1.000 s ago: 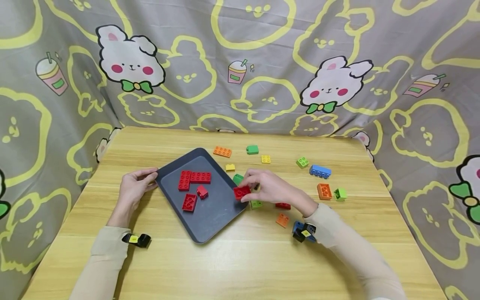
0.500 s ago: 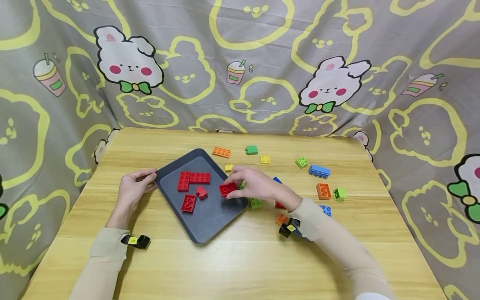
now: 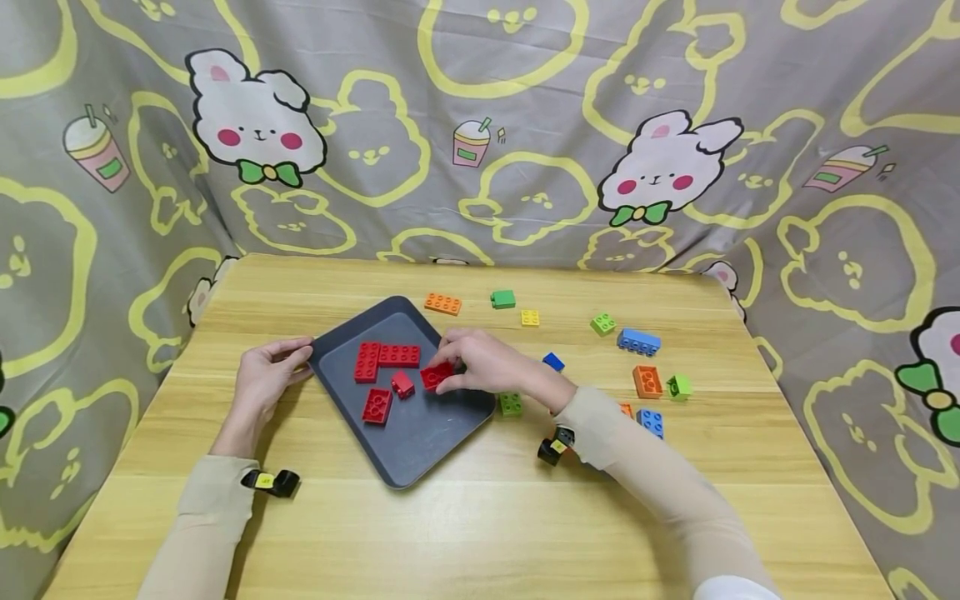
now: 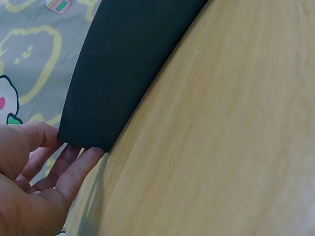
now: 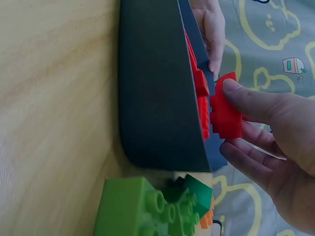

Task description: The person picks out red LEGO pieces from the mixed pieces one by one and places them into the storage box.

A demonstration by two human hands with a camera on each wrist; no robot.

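My right hand [image 3: 491, 362] pinches a red toy brick [image 5: 227, 110] between thumb and fingers, over the right part of a dark grey tray [image 3: 420, 446]. In the right wrist view the brick is just above the tray's rim, studs toward the tray. Several red bricks lie in the tray: two flat eight-stud ones, including one red brick [image 3: 400, 356], a small curved red piece [image 3: 402, 383], and an upturned red brick [image 3: 377, 406]. At the tray's left corner my left hand [image 3: 262, 375] holds the edge, thumb low and fingers at the rim [image 4: 59, 140].
Right of the tray lie a lime brick [image 3: 511, 405], a blue piece [image 3: 553, 362], a blue brick [image 3: 650, 422] and an orange brick [image 3: 648, 382]. Behind are another orange brick [image 3: 442, 303], a green brick [image 3: 502, 299] and a yellow brick [image 3: 530, 317]. Patterned cloth [image 3: 375, 167] surrounds the table.
The right hand has moved left with the red brick, from the tray's right edge to over its inside near the small curved piece. The left hand stays at the tray corner.
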